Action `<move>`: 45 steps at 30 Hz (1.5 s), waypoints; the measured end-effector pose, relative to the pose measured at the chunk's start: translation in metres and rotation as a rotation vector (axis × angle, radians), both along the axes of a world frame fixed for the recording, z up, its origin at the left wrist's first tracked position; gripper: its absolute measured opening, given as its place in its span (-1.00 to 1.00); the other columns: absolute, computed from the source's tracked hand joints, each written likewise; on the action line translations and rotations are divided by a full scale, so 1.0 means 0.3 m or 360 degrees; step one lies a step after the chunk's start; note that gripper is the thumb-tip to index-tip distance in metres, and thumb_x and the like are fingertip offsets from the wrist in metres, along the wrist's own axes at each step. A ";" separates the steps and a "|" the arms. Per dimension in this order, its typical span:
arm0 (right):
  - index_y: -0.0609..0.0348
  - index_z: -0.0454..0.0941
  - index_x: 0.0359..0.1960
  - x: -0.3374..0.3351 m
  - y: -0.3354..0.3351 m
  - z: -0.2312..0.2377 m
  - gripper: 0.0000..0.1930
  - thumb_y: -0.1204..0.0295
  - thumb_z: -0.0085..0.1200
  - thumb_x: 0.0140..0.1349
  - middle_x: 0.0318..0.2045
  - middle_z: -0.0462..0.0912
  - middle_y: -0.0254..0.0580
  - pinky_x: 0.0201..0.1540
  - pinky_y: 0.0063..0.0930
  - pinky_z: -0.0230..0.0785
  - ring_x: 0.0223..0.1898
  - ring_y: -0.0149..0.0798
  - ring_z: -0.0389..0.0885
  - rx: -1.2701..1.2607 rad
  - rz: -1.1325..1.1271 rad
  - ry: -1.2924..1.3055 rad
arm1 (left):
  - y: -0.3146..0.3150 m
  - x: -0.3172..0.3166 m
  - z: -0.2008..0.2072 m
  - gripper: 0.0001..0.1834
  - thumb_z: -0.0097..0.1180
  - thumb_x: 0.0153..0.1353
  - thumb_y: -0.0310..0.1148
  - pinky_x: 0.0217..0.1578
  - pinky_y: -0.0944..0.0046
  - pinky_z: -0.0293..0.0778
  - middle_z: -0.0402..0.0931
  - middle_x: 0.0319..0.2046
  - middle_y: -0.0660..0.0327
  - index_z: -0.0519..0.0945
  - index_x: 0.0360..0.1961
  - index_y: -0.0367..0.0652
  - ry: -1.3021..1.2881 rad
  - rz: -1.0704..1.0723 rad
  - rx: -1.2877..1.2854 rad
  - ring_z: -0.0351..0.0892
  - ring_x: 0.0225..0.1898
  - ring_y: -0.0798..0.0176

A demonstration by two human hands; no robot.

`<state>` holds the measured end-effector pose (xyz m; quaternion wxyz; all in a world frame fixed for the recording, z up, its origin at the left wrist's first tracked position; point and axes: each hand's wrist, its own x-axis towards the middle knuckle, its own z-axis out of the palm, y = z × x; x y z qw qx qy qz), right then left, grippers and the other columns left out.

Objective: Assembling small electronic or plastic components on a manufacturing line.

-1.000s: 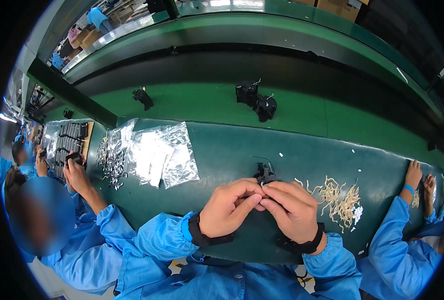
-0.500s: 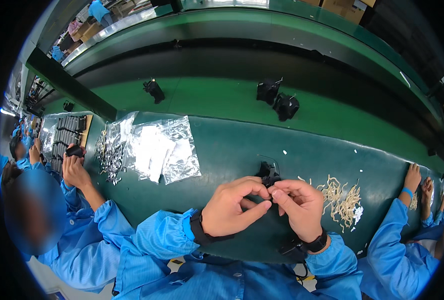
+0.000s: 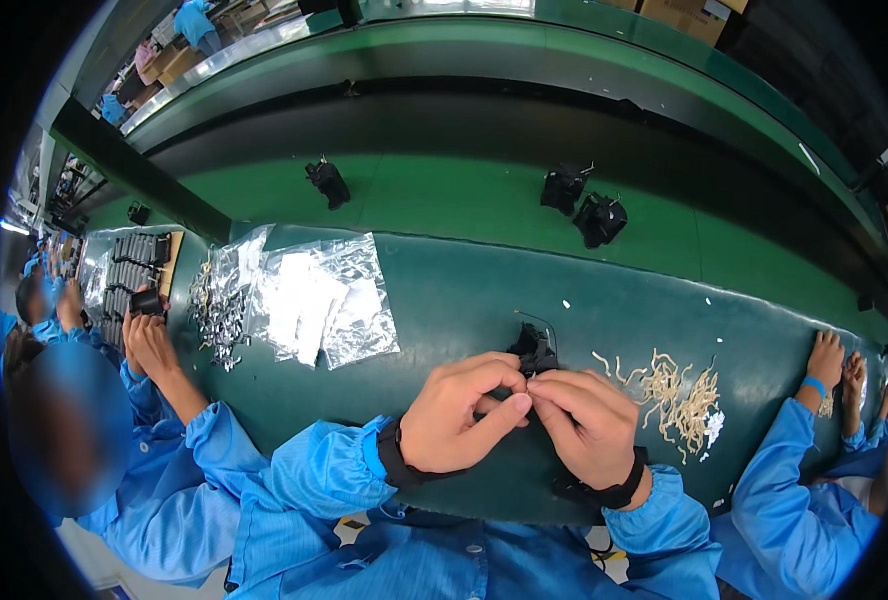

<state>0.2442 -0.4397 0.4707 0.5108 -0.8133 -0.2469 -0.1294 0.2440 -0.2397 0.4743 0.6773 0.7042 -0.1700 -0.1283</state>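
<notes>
My left hand [image 3: 461, 412] and my right hand [image 3: 592, 422] meet at the fingertips over the dark green tabletop. Both are closed in a pinch; what sits between the fingers is too small and too covered to make out. Directly beyond the fingertips is a small black plastic part [image 3: 535, 346], with a thin dark wire [image 3: 546, 324] curving up from it. My fingers partly cover this part, and I cannot tell whether they grip it. Right of my right hand lies a loose pile of short beige tube-like strips [image 3: 682, 400], with small white bits [image 3: 715, 428] beside it.
Clear plastic bags with white contents [image 3: 329, 305] lie left, near small dark and silvery pieces [image 3: 221, 315]. Black assemblies [image 3: 600, 220] stand on a green belt [image 3: 444, 200] beyond the table. Co-workers in blue sit at both sides; one's hand [image 3: 151, 345] holds a black part.
My right hand has turned and drawn in closer to the left, its fingers more tightly together. On the belt, the black assemblies have shifted right. The left co-worker's hands have moved slightly.
</notes>
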 end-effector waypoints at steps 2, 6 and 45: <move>0.29 0.71 -0.18 -0.008 0.001 -0.008 -0.80 0.67 0.30 0.13 -0.22 0.75 -0.06 -0.22 -0.34 0.59 -0.27 -0.09 0.73 0.0015 -0.0026 0.0072 | -0.002 0.000 0.002 -0.85 0.09 0.39 -0.58 -0.14 0.30 0.74 0.51 -0.05 0.00 0.54 -0.09 -0.46 0.0039 0.0012 -0.0036 0.69 -0.14 0.22; 0.30 0.71 -0.17 0.000 -0.003 0.005 -0.80 0.65 0.30 0.15 -0.21 0.75 -0.06 -0.21 -0.32 0.59 -0.26 -0.08 0.73 0.0018 -0.0066 0.0020 | -0.011 0.000 0.010 -0.85 0.06 0.41 -0.58 -0.20 0.32 0.72 0.53 -0.06 0.00 0.55 -0.07 -0.45 -0.0002 0.0021 0.0027 0.70 -0.20 0.22; 0.22 0.71 -0.06 0.012 -0.169 0.166 -0.65 0.59 0.38 0.05 -0.29 0.72 -0.14 -0.47 -0.49 0.46 -0.45 -0.34 0.66 -0.0666 -0.0228 0.0474 | 0.018 -0.002 -0.024 -0.54 0.14 0.24 -0.49 -0.31 0.11 0.55 0.60 -0.29 0.06 0.42 0.17 -0.23 -0.0295 0.0188 0.0309 0.65 -0.31 0.01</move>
